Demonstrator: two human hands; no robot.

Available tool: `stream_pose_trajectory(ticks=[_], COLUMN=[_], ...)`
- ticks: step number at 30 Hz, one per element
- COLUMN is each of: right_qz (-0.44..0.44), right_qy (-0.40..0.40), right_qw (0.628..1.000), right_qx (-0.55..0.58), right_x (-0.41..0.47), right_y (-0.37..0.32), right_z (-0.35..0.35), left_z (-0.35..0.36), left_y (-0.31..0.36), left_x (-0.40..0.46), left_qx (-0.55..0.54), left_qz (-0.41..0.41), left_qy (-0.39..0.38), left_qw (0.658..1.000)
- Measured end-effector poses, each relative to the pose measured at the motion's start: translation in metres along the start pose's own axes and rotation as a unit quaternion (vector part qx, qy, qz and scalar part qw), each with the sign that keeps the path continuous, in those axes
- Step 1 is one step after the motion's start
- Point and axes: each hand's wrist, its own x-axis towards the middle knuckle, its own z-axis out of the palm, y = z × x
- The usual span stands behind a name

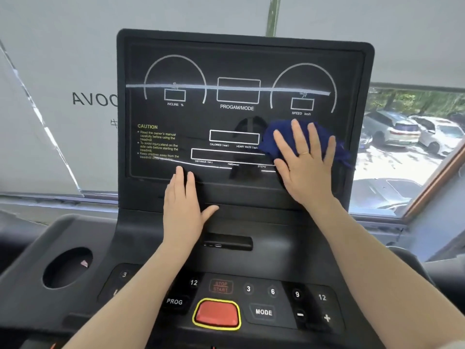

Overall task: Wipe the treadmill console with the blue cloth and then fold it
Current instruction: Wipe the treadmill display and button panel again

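While right hand (305,159) presses blue cloth (286,137) flat-fingered on treadmill console (239,61); left hand (182,205) flat — empty.

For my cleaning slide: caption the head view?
Right hand presses blue cloth on treadmill console; left hand rests flat below.

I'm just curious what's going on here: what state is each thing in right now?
Dark blue cloth: bunched, pressed flat against the console screen's lower right.
Black treadmill console screen: dark, displays blank.
Right hand: fingers spread, pressing the cloth.
Left hand: flat on the screen's lower edge, holding nothing.
Round cup holder: holds a small pinkish scrap.
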Motion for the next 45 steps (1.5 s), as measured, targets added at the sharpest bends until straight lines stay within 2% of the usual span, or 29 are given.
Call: stream_pose_trajectory(ticks=[2,4,6,9,12,14,18,22,24,28,30,34,37,43,45], right_qz=[0.038,0.036,-0.03,-0.176,-0.242,-0.218,-0.084,0.002,-0.03,-0.179,-0.203,-0.145,-0.085,0.129,0.158], right_qy=[0.006,0.015,0.018,-0.001,0.009,0.028,0.054,0.055,0.047,0.009,0.011,0.037,0.028,-0.007,0.009], right_qw=[0.999,0.999,0.999,0.984,0.97,0.976,0.995,0.998,0.998,0.984,0.979,0.989,0.996,0.99,0.986], right_qx=[0.007,0.017,0.029,0.041,0.025,0.012,0.009,0.034,0.038,0.021,0.023,-0.006,-0.018,0.051,0.058], right_x=[0.003,-0.005,-0.025,-0.055,-0.05,-0.033,-0.005,-0.005,-0.019,-0.041,-0.034,-0.002,0.032,0.087,0.091], right_y=[-0.002,-0.019,-0.043,-0.07,-0.063,-0.047,-0.021,-0.04,-0.057,-0.053,-0.043,-0.024,-0.001,0.028,0.015], right_z=[-0.001,-0.001,0.002,0.007,0.012,0.012,0.006,0.004,0.006,0.008,0.007,0.003,-0.001,-0.024,-0.024], left_z=[-0.001,-0.001,-0.001,-0.004,-0.006,-0.006,-0.007,-0.009,-0.009,-0.01,-0.016,-0.04,-0.052,-0.05,-0.046], left_y=[0.001,0.002,0.002,0.003,0.002,0.002,0.001,0.003,0.003,0.003,0.007,0.022,0.038,0.062,0.069], left_x=[0.001,0.001,0.001,0.001,0.001,0.001,0.002,0.003,0.003,0.002,0.007,0.038,0.063,0.095,0.099], left_qx=[0.0,-0.008,-0.018,-0.024,-0.01,-0.005,-0.002,0.003,-0.001,0.007,0.024,0.034,0.025,0.051,0.069], left_qz=[-0.002,-0.011,-0.015,-0.009,-0.005,-0.005,-0.011,-0.01,-0.012,-0.009,-0.013,-0.015,0.019,0.064,0.073], left_qy=[0.007,0.006,0.007,0.007,0.001,-0.002,0.002,0.007,0.006,0.001,-0.001,0.036,0.054,0.047,0.041], left_qw=[1.0,1.0,1.0,1.0,1.0,1.0,1.0,1.0,1.0,1.0,1.0,0.999,0.998,0.996,0.994])
